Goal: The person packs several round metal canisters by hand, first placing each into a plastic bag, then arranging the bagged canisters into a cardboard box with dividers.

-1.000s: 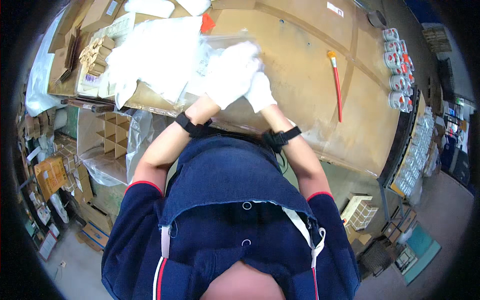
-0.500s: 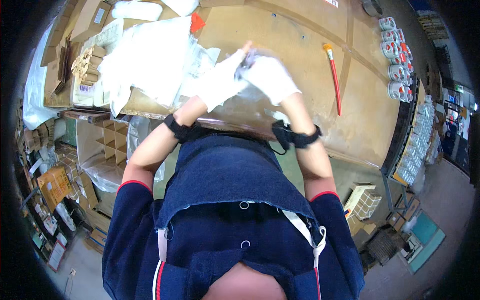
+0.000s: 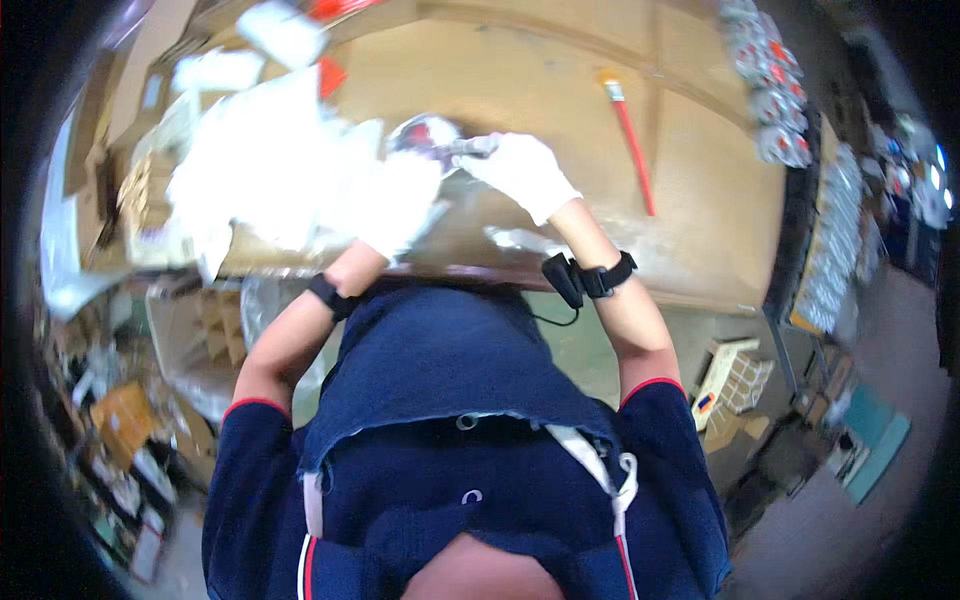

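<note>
Over the table's near middle, my left hand (image 3: 412,190), in a white glove, is closed around a shiny silver round piece that looks like a piston (image 3: 425,132), with red showing on it. My right hand (image 3: 522,172), also gloved in white, pinches a short silver pin (image 3: 474,147) against the piston's right side. Blur hides whether the pin is inside the piston or only touching it. White sheets of wrapping (image 3: 255,170) lie just left of my left hand. Right of my right hand rests a brush (image 3: 633,145) with a red handle and yellowish bristles.
Several silver pistons (image 3: 775,95) with red parts stand along the table's right edge. Beyond them, a rack (image 3: 835,250) holds plastic-wrapped shiny pieces. Cardboard boxes (image 3: 150,90) crowd the far left. A carton with dividers (image 3: 215,325) sits below the table's left edge.
My hands have moved apart and a little left; the silver piston and pin now show between them. The view has shifted, so the table's things appear further left.
</note>
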{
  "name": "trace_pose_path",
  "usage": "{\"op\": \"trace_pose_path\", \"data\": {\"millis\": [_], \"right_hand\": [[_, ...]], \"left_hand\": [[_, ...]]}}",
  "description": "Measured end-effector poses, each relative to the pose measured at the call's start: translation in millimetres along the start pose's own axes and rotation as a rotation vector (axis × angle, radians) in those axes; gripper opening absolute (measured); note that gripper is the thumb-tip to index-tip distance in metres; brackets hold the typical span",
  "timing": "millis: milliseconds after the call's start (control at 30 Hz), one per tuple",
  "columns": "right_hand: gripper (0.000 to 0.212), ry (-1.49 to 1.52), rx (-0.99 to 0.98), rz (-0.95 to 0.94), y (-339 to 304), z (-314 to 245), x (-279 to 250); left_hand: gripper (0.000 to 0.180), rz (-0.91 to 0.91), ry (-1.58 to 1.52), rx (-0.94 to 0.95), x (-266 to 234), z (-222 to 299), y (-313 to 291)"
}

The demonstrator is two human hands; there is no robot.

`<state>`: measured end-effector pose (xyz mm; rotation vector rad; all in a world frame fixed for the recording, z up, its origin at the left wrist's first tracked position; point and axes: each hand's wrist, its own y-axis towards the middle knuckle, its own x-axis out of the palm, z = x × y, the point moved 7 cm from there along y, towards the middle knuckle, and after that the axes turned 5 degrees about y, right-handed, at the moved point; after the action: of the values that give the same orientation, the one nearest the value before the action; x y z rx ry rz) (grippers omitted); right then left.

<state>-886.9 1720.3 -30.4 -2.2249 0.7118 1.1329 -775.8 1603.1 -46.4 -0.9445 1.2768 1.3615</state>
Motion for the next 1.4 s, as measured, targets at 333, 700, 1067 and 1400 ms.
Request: {"op": "trace_pose_path", "data": {"millis": [333, 700, 1067, 1400], "right_hand": [[0.022, -0.463, 0.502, 0.430, -134, 302, -261], [0.050, -0.675, 0.780, 0.122, -110, 556, -300], [0.045, -0.571, 0.597, 0.375, -88, 540, -275], [0.061, -0.592, 0.303, 0.054, -35, 591, -315]], "left_hand": [[0.030, -0.012, -0.026, -0.223, -6, -91, 114], [0.022, -0.035, 0.075, -0.076, -17, -35, 85], [0.022, -0.164, -0.120, -0.167, -6, -19, 102], [0.030, -0.262, -0.166, -0.094, 4, -6, 68]]}}
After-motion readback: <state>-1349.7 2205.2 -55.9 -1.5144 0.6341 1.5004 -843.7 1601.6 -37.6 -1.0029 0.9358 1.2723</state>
